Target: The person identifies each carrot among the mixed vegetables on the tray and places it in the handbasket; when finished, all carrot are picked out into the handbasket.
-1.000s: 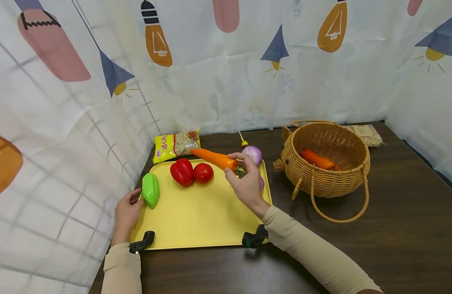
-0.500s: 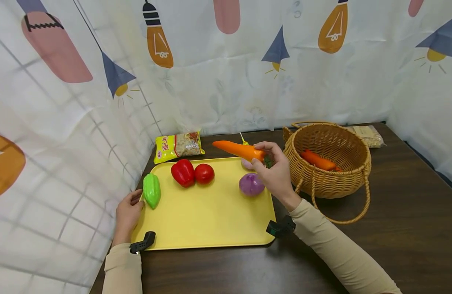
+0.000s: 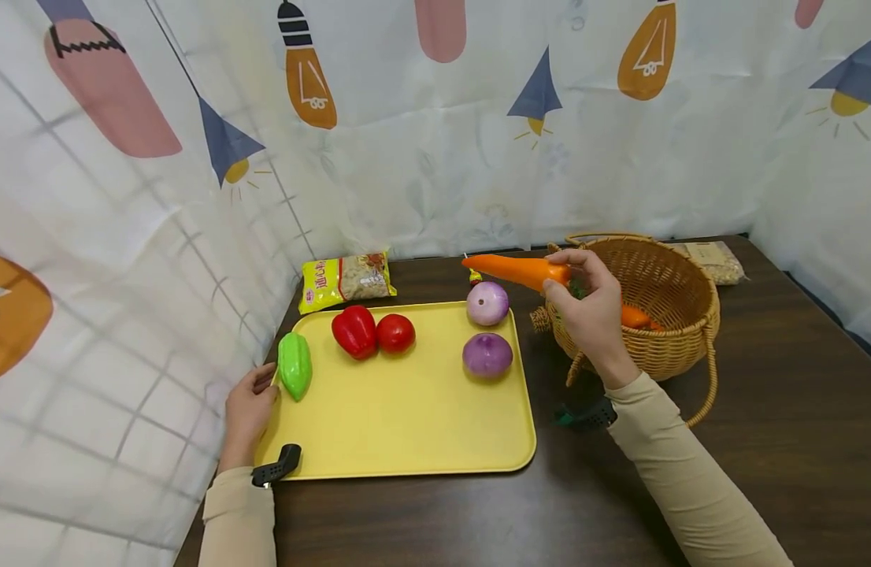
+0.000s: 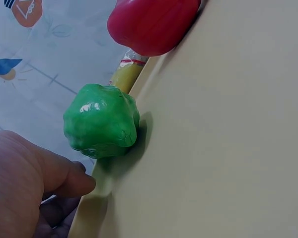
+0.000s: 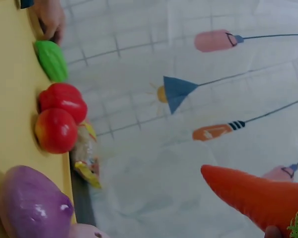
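My right hand pinches an orange carrot by its thick, leafy end, in front of the wicker basket. The carrot points left, held in the air. At the left side of the yellow tray, my left hand grips the rim; in the left wrist view the thumb lies over the edge with fingers outside it. Just beyond that hand is a lumpy green vegetable, like a short bitter melon. A red bell pepper and a tomato touch near the tray's back.
Two purple onions, one paler and one darker, sit at the tray's right. Another carrot lies in the basket. A yellow snack bag is behind the tray; another bag stands behind the basket.
My right hand has carried the carrot rightward from above the tray to the front of the basket, uncovering both onions. The left hand stays at the tray rim.
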The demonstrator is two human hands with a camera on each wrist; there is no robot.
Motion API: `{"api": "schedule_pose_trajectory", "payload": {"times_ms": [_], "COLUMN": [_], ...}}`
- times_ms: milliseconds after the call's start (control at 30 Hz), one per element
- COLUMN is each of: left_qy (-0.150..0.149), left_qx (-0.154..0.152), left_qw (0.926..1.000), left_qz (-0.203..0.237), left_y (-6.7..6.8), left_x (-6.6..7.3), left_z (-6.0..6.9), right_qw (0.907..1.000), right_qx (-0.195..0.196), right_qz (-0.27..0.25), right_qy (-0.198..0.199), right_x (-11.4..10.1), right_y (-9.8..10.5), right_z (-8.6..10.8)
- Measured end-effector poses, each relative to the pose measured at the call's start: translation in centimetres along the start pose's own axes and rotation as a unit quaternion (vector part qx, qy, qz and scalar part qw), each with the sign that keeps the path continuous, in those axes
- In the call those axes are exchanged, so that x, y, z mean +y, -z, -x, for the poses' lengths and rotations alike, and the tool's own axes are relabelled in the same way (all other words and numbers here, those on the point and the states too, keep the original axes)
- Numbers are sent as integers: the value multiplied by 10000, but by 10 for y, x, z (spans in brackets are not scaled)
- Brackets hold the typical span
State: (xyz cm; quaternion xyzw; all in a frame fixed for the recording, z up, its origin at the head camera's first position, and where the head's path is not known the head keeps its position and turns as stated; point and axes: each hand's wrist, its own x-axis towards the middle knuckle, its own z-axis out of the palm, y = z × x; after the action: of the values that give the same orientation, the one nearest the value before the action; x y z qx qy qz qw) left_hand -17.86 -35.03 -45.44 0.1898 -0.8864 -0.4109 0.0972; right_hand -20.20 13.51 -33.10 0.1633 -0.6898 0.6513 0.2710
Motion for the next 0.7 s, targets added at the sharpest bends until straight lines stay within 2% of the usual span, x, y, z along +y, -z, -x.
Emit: {"api": "schedule_pose_trajectory", "payload": {"times_ms": [200,433,700], "left_qy": [-13,-36,-52], "left_qx": [46,-11,-19], "left_qw": [10000,10000,10000], "left_qz": [-16,-51,-27], "left_y": [-1,0,0], "left_x": [0,-1,1], "left_z": [1,-1,0], "right_qw": [9991,9927,9811], "right_qx": [369,790,1420], "right_qz": [92,-818,-867], "right_qy": [-185,-408,-990], "right_x": [12,14,13], "right_y": [29,63,100], "right_z": [-12,-28,-38]}}
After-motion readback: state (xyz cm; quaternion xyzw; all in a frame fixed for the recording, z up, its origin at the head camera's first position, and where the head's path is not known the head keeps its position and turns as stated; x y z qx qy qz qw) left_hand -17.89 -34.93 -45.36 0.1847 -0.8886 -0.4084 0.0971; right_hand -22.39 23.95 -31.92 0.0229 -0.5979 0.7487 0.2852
